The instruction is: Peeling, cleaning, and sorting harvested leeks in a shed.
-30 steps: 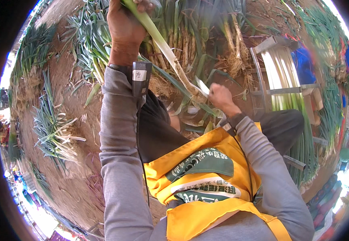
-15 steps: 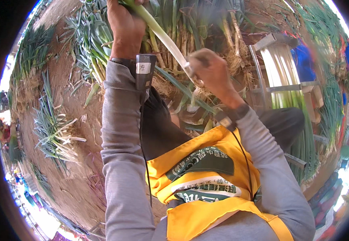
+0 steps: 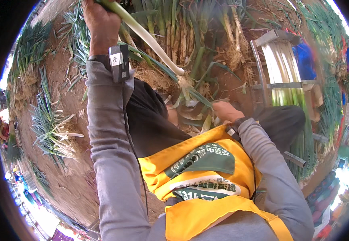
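My left hand (image 3: 101, 26) is closed around the green upper part of a leek (image 3: 148, 38). Its white shank slants down to the right, bare and smooth, with the root end near the middle of the view. My right hand (image 3: 226, 111) is low, apart from that leek, above my lap. Its fingers are curled beside the end of a long green leaf (image 3: 198, 97); whether they grip it is hidden. Loose pale roots and leaf scraps (image 3: 185, 85) lie below the leek's end.
Unpeeled leeks with dirty roots (image 3: 178, 38) lie ahead. At right, a metal rack (image 3: 258, 64) holds white, trimmed leeks (image 3: 280, 62), beside a blue bag (image 3: 304, 60). A small leek pile (image 3: 58, 136) lies on the soil at left, with more bundles (image 3: 28, 56) beyond.
My left hand has moved left with the leek. My right hand has left the leek's root end and come down and right, toward my lap.
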A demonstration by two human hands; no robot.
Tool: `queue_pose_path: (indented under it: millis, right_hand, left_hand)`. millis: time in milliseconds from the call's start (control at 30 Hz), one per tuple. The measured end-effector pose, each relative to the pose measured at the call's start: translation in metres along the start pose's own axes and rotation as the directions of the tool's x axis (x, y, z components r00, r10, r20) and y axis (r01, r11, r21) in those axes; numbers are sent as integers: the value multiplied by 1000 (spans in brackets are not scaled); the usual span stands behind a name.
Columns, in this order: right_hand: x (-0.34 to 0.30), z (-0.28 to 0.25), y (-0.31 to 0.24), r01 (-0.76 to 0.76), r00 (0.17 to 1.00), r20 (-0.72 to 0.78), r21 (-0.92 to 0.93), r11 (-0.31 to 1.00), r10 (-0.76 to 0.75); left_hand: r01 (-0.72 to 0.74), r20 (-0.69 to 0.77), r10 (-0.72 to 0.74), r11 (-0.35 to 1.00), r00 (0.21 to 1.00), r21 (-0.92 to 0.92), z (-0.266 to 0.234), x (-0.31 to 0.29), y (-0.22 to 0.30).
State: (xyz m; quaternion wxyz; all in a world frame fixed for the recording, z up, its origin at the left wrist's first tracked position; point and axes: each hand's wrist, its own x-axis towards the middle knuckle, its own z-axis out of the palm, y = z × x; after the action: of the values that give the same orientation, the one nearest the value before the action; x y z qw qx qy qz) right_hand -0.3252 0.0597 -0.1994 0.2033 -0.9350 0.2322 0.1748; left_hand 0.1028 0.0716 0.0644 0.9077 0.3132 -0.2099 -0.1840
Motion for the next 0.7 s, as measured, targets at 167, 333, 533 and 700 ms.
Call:
queue_pose_path:
  millis: [167, 333, 533, 700]
  right_hand:
    - [24, -87, -55, 96, 938, -309, 663, 743, 154]
    - [40, -93, -53, 120, 958, -217, 896, 428, 186]
    - [26, -124, -100, 326, 938, -319, 945, -28, 138]
    - [16, -142, -102, 215, 942, -232, 972, 98, 241]
  left_hand:
    - [181, 464, -93, 972, 881, -149, -67, 33, 33]
    - [92, 5, -92, 993, 996, 70, -52, 30, -6]
    - [-315, 287, 182, 783, 940, 536, -121, 45, 17]
    - [-180, 58, 171, 906, 984, 383, -146, 51, 27]
